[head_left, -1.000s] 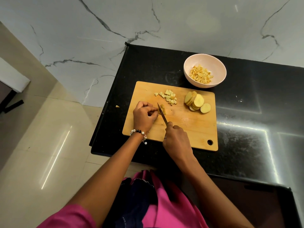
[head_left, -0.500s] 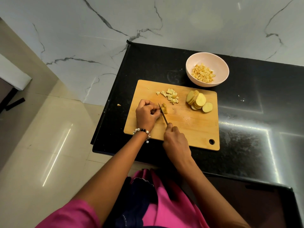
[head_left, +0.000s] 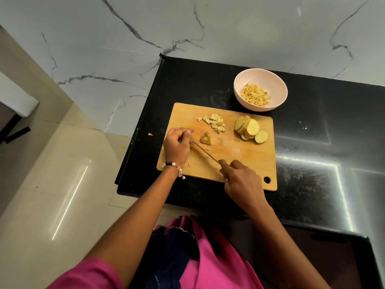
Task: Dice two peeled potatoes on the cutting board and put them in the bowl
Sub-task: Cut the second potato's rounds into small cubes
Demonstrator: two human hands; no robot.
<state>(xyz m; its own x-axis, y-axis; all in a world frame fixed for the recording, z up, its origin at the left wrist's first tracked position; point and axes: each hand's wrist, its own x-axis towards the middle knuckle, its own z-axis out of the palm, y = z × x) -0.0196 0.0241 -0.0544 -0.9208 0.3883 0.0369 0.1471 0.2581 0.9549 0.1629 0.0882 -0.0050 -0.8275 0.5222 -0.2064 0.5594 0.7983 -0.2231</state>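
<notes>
A wooden cutting board (head_left: 239, 161) lies on the black counter. My left hand (head_left: 177, 146) is at the board's left edge, its fingers curled, with nothing visible inside; its fingertips are at the tip of the knife (head_left: 205, 152). My right hand (head_left: 242, 182) grips the knife handle, and the blade slants low across the board. A small clump of cut potato (head_left: 205, 139) lies just right of the blade tip. Diced potato (head_left: 215, 123) is piled further back, with round potato slices (head_left: 249, 129) to the right. The pale bowl (head_left: 238, 97) behind the board holds potato dice (head_left: 255, 94).
The black counter (head_left: 312, 142) ends close to the board's left and near sides, above a tiled floor (head_left: 62, 174). One potato scrap (head_left: 150, 134) lies on the counter left of the board. A marble wall (head_left: 187, 28) rises behind. A dark panel (head_left: 333, 257) sits at lower right.
My left hand has let go of the potato piece and drawn left, leaving the cut clump exposed. My right hand has moved right and the knife now lies at a flatter slant.
</notes>
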